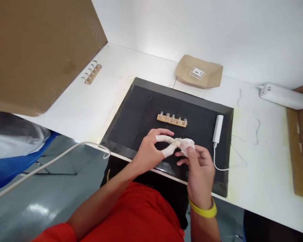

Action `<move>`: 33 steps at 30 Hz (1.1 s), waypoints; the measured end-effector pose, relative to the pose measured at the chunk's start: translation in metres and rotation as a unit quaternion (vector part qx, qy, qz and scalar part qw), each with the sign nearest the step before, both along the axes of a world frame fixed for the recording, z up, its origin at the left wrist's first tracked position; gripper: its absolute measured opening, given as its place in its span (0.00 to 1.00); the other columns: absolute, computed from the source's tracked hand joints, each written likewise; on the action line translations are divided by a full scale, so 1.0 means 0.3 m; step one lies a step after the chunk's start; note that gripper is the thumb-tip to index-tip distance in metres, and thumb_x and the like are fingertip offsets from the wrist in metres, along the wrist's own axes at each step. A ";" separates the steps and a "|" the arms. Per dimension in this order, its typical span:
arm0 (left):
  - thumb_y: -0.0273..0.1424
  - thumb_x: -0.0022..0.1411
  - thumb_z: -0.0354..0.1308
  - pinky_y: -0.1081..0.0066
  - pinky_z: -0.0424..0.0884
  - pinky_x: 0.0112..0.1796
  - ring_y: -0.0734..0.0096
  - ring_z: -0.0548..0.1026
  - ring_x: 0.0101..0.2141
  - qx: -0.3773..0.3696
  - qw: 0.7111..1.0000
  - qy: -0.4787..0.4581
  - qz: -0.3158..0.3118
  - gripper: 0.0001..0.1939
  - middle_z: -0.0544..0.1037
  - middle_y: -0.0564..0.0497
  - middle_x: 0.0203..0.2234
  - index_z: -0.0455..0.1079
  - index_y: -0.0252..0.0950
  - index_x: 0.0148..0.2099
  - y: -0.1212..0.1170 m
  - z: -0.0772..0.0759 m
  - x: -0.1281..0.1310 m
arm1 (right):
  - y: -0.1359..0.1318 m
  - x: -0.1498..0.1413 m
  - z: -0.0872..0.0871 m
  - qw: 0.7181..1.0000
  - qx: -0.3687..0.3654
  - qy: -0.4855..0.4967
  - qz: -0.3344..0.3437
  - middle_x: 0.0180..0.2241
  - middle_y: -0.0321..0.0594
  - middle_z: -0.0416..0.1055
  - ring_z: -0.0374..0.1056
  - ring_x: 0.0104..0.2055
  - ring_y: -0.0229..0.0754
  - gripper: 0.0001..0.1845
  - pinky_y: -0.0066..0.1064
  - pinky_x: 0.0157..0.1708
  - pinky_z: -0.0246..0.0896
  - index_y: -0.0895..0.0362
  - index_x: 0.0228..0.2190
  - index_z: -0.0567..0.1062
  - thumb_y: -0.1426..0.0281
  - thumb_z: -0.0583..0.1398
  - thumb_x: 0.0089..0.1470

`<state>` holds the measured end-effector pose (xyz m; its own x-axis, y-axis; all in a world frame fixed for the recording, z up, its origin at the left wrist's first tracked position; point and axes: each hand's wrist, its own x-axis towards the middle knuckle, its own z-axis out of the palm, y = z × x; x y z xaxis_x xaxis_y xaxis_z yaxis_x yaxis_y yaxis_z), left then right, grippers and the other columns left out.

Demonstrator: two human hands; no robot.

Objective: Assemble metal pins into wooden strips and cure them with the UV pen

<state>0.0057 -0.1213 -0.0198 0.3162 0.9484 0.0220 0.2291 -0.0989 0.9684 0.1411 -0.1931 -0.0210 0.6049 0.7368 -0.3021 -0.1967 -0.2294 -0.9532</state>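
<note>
White finger cots cover the thumb and index finger of my left hand [150,148], whose tips pinch together. What lies between those tips is too small to make out. Against them my right hand [200,164] presses a crumpled white wipe [187,145], gripped by thumb and fingers. Both hands are above the near part of a black mat [131,114]. Just beyond them on the mat rests a narrow brown strip [172,120] bearing a row of several small clear-capped metal pieces.
A brown paper tray [212,72] holds a small labelled clear box [197,73]. At right are a white stick-shaped device [218,129] with a cable and a white power strip [284,95]. Another strip with metal pieces [93,74] lies left, beside a brown board [40,50].
</note>
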 end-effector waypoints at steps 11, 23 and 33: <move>0.35 0.62 0.71 0.77 0.78 0.36 0.74 0.80 0.32 -0.183 0.966 -0.180 0.045 0.11 0.85 0.50 0.40 0.83 0.39 0.47 -0.030 0.023 0.022 | 0.013 -0.037 0.017 0.977 0.099 0.170 0.080 0.28 0.35 0.77 0.68 0.25 0.34 0.16 0.25 0.22 0.69 0.55 0.35 0.81 0.54 0.65 0.62; 0.30 0.56 0.76 0.73 0.83 0.28 0.62 0.84 0.37 -0.241 0.933 -0.265 0.004 0.37 0.83 0.45 0.49 0.67 0.43 0.64 -0.042 0.056 0.027 | 0.003 -0.003 0.038 0.955 0.097 0.219 0.177 0.38 0.36 0.79 0.66 0.26 0.32 0.17 0.24 0.21 0.69 0.49 0.46 0.82 0.60 0.71 0.55; 0.28 0.55 0.77 0.71 0.83 0.45 0.63 0.84 0.46 -0.234 0.940 -0.247 -0.019 0.23 0.84 0.46 0.51 0.78 0.38 0.53 -0.018 0.060 0.014 | 0.030 0.021 0.039 0.955 0.066 0.237 0.168 0.39 0.37 0.79 0.62 0.21 0.29 0.15 0.20 0.13 0.61 0.51 0.37 0.85 0.59 0.74 0.48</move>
<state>0.0099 -0.1266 -0.0017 0.4104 0.8793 -0.2415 -0.2547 0.3649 0.8955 0.1474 -0.1841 -0.0093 0.1463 0.9159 -0.3738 -0.5489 -0.2391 -0.8009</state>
